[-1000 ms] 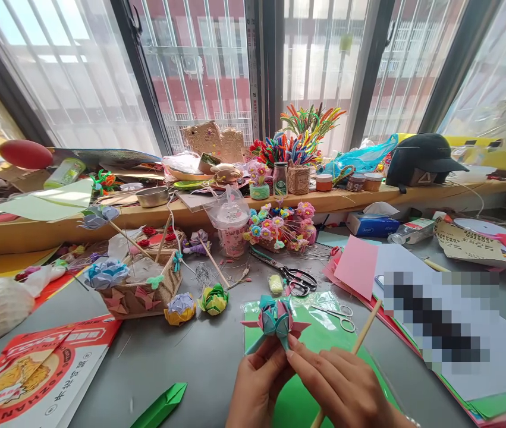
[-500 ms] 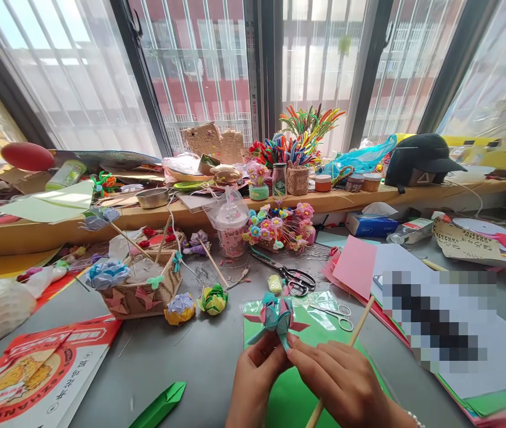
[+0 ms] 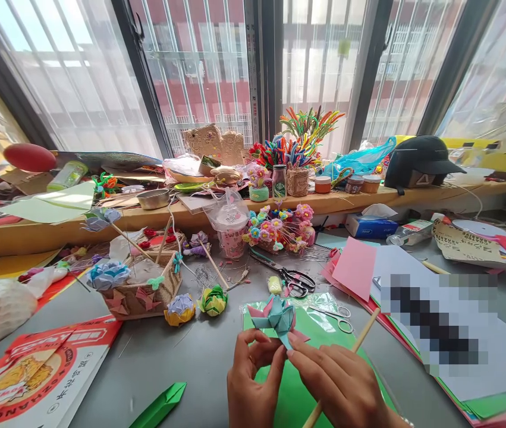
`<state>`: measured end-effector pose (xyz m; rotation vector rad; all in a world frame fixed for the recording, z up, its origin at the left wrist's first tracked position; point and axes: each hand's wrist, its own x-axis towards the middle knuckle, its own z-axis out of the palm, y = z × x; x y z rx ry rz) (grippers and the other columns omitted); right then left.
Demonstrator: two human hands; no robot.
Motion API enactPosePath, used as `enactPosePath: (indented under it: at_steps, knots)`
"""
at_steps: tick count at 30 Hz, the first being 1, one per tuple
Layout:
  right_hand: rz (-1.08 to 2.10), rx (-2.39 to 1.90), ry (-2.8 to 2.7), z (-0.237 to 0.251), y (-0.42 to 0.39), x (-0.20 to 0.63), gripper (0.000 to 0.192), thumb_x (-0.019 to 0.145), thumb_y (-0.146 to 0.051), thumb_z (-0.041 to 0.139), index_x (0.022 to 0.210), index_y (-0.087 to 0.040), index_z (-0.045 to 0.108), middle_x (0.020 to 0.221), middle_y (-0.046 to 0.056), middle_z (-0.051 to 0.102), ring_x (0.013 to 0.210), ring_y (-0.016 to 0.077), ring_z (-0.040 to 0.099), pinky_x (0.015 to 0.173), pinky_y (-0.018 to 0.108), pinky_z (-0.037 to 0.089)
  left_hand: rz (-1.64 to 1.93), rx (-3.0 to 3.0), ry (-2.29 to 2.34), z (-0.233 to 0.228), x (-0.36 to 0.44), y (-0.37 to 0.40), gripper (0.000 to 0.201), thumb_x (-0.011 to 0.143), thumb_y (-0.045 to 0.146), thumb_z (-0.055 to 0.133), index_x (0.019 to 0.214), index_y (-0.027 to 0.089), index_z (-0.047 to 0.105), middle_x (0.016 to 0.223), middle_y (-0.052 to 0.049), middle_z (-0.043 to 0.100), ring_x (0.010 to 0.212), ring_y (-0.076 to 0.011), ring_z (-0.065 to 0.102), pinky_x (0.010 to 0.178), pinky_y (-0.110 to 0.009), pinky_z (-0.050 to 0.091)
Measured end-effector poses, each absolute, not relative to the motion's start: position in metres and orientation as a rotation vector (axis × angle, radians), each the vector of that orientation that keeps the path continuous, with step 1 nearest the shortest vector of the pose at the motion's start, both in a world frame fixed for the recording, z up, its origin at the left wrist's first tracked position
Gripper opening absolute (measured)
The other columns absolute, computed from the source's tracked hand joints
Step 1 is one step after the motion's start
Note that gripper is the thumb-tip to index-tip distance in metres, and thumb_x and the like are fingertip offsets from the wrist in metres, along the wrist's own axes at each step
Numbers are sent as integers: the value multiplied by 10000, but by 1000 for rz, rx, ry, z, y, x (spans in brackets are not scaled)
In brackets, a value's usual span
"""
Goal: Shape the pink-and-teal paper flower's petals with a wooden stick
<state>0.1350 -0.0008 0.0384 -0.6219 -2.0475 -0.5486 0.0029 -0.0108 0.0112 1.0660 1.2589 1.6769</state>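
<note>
1. The left hand point(image 3: 253, 383) had its fingers closed at the underside of a blue-and-pink paper flower point(image 3: 279, 318); the right hand point(image 3: 342, 383) pinched a blue flap at its base;
2. the flower was held above a green sheet point(image 3: 286, 401) on the grey counter point(image 3: 203, 368);
3. a wooden stick point(image 3: 367, 330) slanted beneath the right hand; whether it was gripped could not be told;
4. a green-and-yellow flower point(image 3: 212, 301) sat to the left; small scissors point(image 3: 344, 324) lay to the right.

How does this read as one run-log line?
left hand: at paper flower; right hand: holding paper flower; stick: under right hand; green sheet: below hands
</note>
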Motion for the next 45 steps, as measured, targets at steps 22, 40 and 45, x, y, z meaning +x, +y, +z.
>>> enactPosePath:
  at_steps: [22,40,45]
  knots:
    - [-72,-534,-1985,43,5,138,96,868,-154,512,896,-118,596,815,84,719,592,129,658,515,212,510,1700,714,1032,18,4,-6,180,494,270,812,619,185,714,582,28,664,573,-104,608,548,-124,492]
    - [-155,-729,-1999,40,9,148,171,860,-176,522,947,-164,670,688,30,559,567,106,543,466,188,426,1671,843,945,18,4,-9,153,568,318,780,649,208,711,625,23,643,548,-88,566,535,-146,482]
    - [-155,-704,-2042,43,10,147,183,870,-168,499,957,-141,658,711,37,584,540,89,531,457,174,422,1744,938,948,18,6,-11,116,618,306,748,672,210,711,647,6,630,585,-111,560,546,-161,484]
